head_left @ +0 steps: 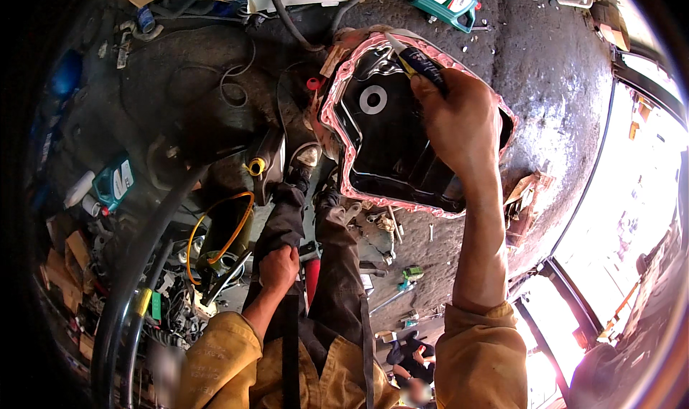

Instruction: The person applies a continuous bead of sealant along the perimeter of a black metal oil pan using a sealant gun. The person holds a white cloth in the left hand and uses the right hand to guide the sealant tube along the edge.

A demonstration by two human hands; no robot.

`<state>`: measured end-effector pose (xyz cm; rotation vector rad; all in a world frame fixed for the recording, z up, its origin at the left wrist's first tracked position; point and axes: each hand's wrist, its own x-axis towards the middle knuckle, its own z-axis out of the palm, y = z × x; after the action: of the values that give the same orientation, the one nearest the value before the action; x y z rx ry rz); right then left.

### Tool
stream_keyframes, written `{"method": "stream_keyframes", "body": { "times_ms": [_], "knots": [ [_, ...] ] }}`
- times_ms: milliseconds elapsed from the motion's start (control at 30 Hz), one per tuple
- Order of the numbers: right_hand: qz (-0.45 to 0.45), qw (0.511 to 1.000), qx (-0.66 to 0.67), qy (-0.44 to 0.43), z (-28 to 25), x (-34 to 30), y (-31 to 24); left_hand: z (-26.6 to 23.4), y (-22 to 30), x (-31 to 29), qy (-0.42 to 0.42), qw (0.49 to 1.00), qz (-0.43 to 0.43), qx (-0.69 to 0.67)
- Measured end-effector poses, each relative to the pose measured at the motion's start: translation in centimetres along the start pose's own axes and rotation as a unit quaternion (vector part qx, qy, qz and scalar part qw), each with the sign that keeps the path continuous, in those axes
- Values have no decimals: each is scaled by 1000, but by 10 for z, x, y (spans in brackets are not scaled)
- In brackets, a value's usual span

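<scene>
My right hand (463, 118) is closed around a dark sealant tube (425, 66) with a pale pointed nozzle. The nozzle tip is at the far rim of a black oil pan (395, 140), which lies open side up. A thick, uneven pink-red bead of sealant (349, 154) runs along the pan's rim. Inside the pan, toward its far left, sits a pale flat ring (372, 100). My right hand and forearm cover part of the pan's right side. My left hand (278, 268) rests as a fist on my left thigh, with nothing seen in it.
Teal jugs stand at the top (446, 1) and left (115, 183). A black pipe (147, 255) curves up the left side, near a container with an orange hose (240, 229). Small tools (411, 274) lie below the pan. Another person (413, 359) is at the lower right.
</scene>
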<state>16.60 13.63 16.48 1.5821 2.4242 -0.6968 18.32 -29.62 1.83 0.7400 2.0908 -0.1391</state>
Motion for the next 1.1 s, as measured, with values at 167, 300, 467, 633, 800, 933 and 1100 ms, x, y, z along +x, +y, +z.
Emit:
{"method": "stream_keyframes", "body": {
  "times_ms": [167,300,467,633,800,933,1100],
  "knots": [
    [4,1000,10,0,-4,0,-1,-1,0,1,3,1000,1,4],
    [17,1000,5,-6,-6,1,1,-1,1,0,-5,1000,-4,6],
    [22,1000,6,-2,-6,3,10,-2,2,1,-1,1000,-3,14],
    [27,999,23,10,-5,5,18,-2,3,1,0,1000,-2,14],
    [43,999,12,-4,-11,4,16,0,2,1,9,1000,4,10],
    [44,999,3,-5,-12,5,17,2,1,1,12,1000,7,6],
    [43,999,5,4,-12,4,20,6,-2,2,20,1000,7,-11]
  ]
}}
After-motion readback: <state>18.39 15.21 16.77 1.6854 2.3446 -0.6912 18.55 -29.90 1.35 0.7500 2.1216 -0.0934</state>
